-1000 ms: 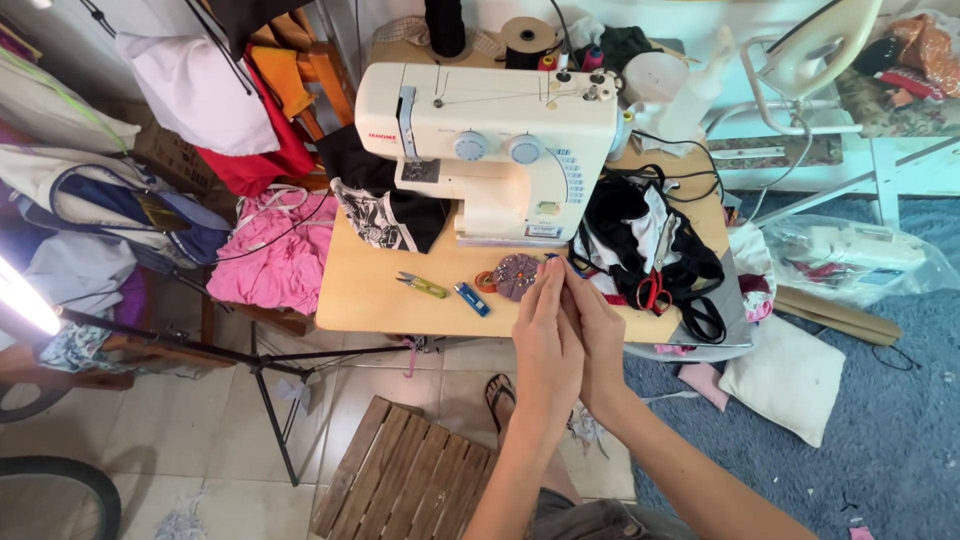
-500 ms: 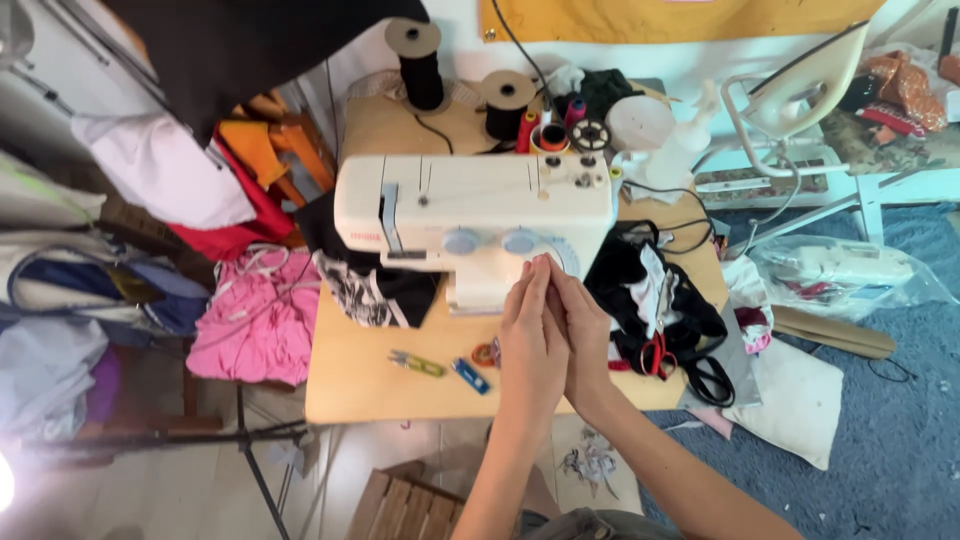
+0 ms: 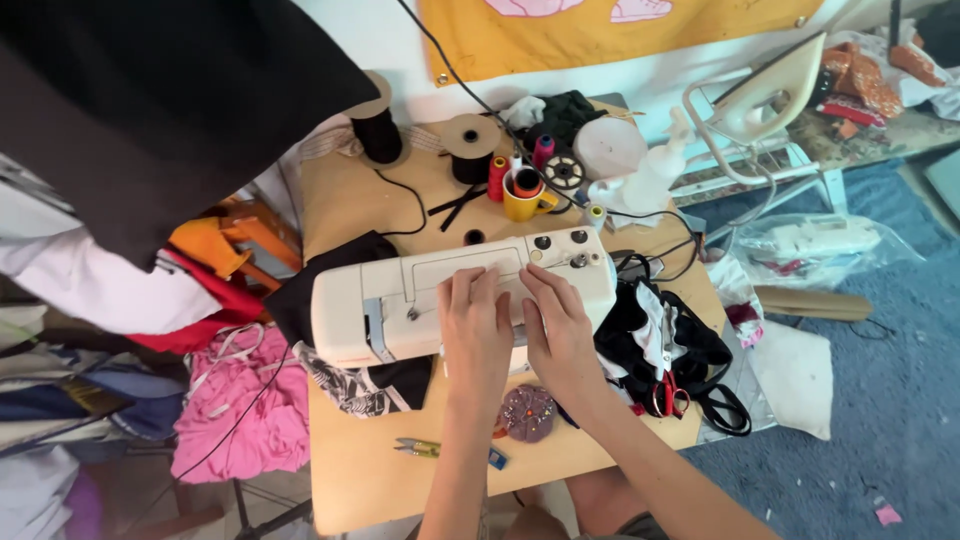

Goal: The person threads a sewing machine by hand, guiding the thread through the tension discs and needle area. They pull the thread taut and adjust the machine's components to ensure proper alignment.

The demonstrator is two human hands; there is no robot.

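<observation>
Wooden worktop (image 3: 350, 480) bears, just short of both hands, a round purple pincushion (image 3: 527, 413) and small yellow-green thread snips (image 3: 418, 447). Left hand (image 3: 477, 325) and right hand (image 3: 558, 327) lie side by side, fingers spread flat, each grip apart and clamped on nothing, resting on the white plastic sewing machine (image 3: 400, 300). Right of them lie red-handled scissors (image 3: 668, 395) on black cloth. Beyond the hands stand a yellow mug (image 3: 524, 200) and a black thread cone (image 3: 379, 130).
</observation>
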